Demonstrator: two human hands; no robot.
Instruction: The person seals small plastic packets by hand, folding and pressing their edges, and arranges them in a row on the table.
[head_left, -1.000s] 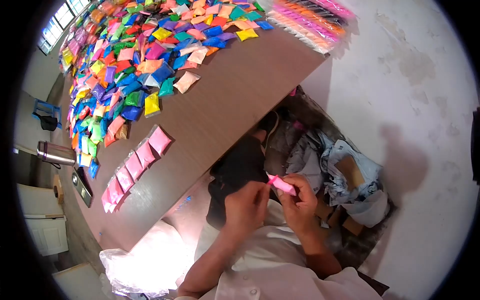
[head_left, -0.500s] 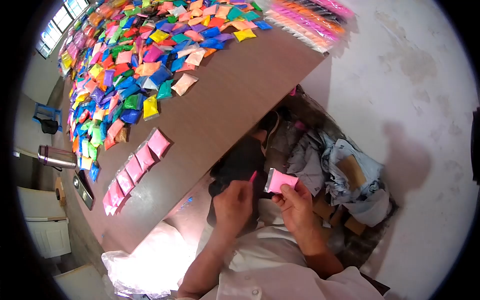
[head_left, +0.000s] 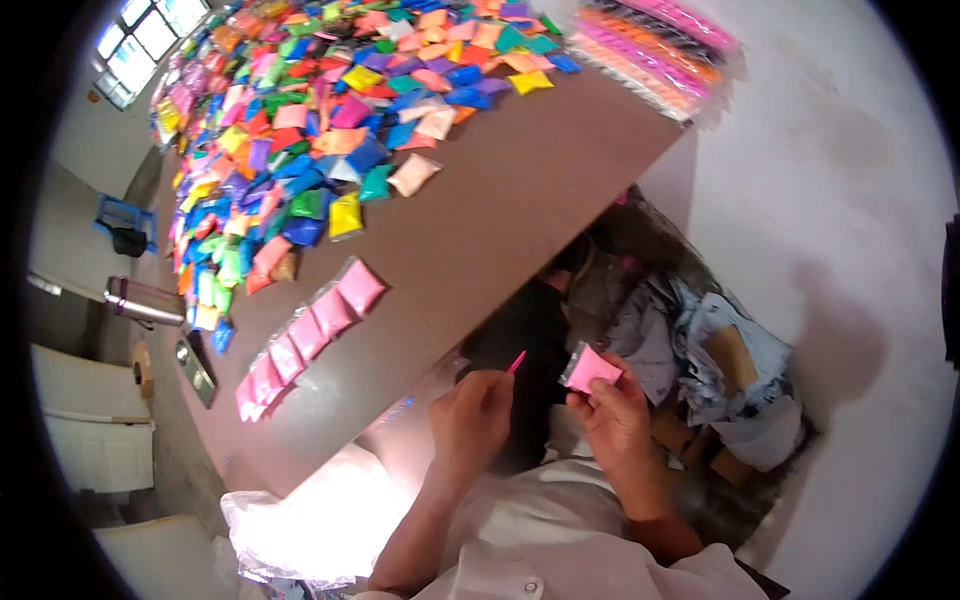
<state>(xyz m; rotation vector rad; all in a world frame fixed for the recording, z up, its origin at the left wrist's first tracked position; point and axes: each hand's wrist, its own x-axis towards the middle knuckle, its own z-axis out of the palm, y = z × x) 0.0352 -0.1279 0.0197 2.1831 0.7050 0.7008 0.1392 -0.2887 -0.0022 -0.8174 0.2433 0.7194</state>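
My right hand (head_left: 617, 408) pinches a small pink packet (head_left: 590, 368) with a clear edge, held over my lap beyond the table edge. To its left, my left hand (head_left: 472, 415) is closed on a thin pink stick (head_left: 517, 361) whose tip points up. On the table, a slanting row of several pink packets (head_left: 308, 333) lies overlapping near the front edge.
A large heap of coloured packets (head_left: 345, 110) covers the table's (head_left: 500, 190) far left. Long packaged strips (head_left: 650, 55) lie at the far corner. A steel flask (head_left: 145, 300) and phone (head_left: 195, 372) sit left. Crumpled plastic with cardboard (head_left: 732, 358) lies at the right, below.
The pink packet has turned flat side up, and my hands have moved apart. The thin pink stick now shows above my left hand. The whole view has shifted, moving the table rightward.
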